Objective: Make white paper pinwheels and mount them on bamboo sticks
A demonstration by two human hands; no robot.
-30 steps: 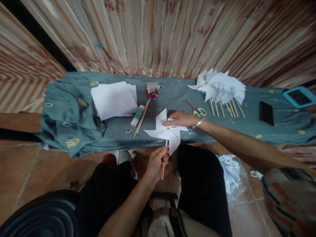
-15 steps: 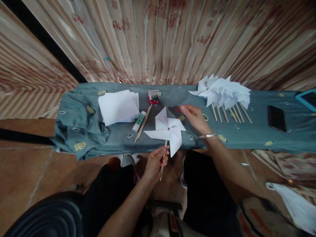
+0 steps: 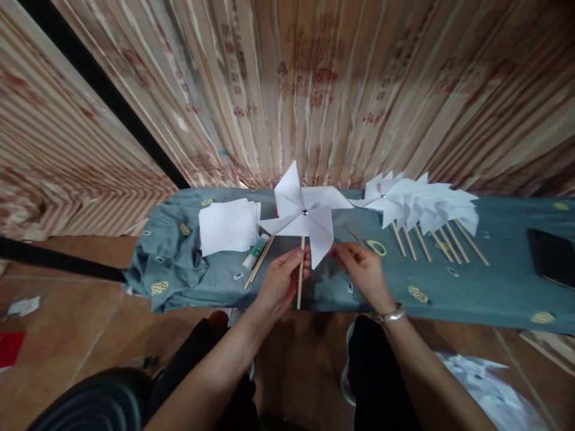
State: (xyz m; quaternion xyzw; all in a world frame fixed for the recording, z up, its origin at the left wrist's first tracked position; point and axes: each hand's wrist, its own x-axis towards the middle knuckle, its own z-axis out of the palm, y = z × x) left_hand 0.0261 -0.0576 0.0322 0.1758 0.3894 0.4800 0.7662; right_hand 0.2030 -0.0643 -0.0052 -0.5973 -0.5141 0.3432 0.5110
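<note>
A white paper pinwheel [image 3: 290, 194] with a shiny pin at its centre stands upright over the table. My left hand [image 3: 285, 275] is closed around its wooden stick [image 3: 300, 287], just below the blades. Close to the lowest blade, on its right side, my right hand [image 3: 362, 269] has thumb and fingers pinched together. Whatever those fingertips hold, if anything, is too small to make out. Beyond them lie scissors [image 3: 376, 246] with yellow-green handles.
White paper sheets [image 3: 229, 224], a glue stick [image 3: 257, 250] and wooden sticks [image 3: 260, 263] lie left on the cloth-covered table [image 3: 381, 299]. Several finished pinwheels [image 3: 422, 200] overlap at the right, near a dark phone [image 3: 550, 254]. More white paper pinwheels [image 3: 480, 377] are on the floor.
My left hand has raised the pinwheel, its stick now more upright and its blades hiding most of the small red box. My right hand has moved down and pinched closed beside the lowest blade.
</note>
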